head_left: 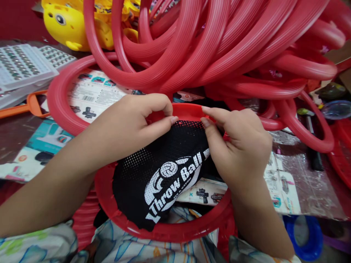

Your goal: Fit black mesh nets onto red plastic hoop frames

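A black mesh net (137, 179) printed "Throw Ball" in white lies across a red plastic ring (128, 226) above my lap. My left hand (145, 124) pinches the net's upper edge against the far rim, thumb and forefinger closed. Just to the right, my right hand (233, 138) pinches the same edge and rim between thumb and fingertips. Between the two hands, red plastic shows through the mesh holes. Along the left side the net's border meets the ring; at the lower right there is a gap between them.
Large ribbed red hoops (208, 54) are heaped just beyond my hands. A yellow toy (68, 25) stands at the back left, near trays of small shiny pieces (24, 65) and an orange handle (34, 104). Printed cardboard (44, 142) covers parts of the table. A blue ring (315, 237) sits low on the right.
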`<state>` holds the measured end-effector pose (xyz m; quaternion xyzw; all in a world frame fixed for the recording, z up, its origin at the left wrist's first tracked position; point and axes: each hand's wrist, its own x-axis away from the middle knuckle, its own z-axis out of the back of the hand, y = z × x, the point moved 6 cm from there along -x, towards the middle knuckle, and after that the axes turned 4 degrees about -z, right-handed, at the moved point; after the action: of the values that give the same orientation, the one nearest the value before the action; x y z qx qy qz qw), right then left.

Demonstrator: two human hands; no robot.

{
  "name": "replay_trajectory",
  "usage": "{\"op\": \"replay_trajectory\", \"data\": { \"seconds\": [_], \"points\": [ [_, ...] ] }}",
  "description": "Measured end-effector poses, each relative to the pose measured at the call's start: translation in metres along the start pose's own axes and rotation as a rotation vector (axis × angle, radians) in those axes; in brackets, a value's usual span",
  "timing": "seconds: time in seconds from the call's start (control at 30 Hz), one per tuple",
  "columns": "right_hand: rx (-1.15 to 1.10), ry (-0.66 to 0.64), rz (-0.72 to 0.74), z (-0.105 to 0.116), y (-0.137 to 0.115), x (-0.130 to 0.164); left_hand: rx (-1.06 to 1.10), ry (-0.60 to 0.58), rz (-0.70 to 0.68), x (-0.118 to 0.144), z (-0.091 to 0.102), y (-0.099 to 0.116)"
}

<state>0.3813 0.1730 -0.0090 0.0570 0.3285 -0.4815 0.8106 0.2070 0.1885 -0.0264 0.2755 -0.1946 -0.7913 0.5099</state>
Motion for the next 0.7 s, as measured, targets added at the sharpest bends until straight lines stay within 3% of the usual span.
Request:
{"op": "replay_trajectory", "data": {
  "seconds": [0.17, 0.43, 0.7],
  "points": [
    [0.021, -0.059, 0.004, -0.006, 0.001, -0.002, -0.062, -0.011, -0.022, -0.001, 0.001, 0.001],
    [-0.006, -0.109, -0.023, -0.023, 0.008, -0.006, -0.286, -0.158, -0.302, 0.007, -0.011, 0.008],
    [-0.006, -0.209, -0.093, -0.035, 0.012, -0.005, -0.423, -0.220, -0.259, 0.007, -0.021, -0.002]
  ]
}}
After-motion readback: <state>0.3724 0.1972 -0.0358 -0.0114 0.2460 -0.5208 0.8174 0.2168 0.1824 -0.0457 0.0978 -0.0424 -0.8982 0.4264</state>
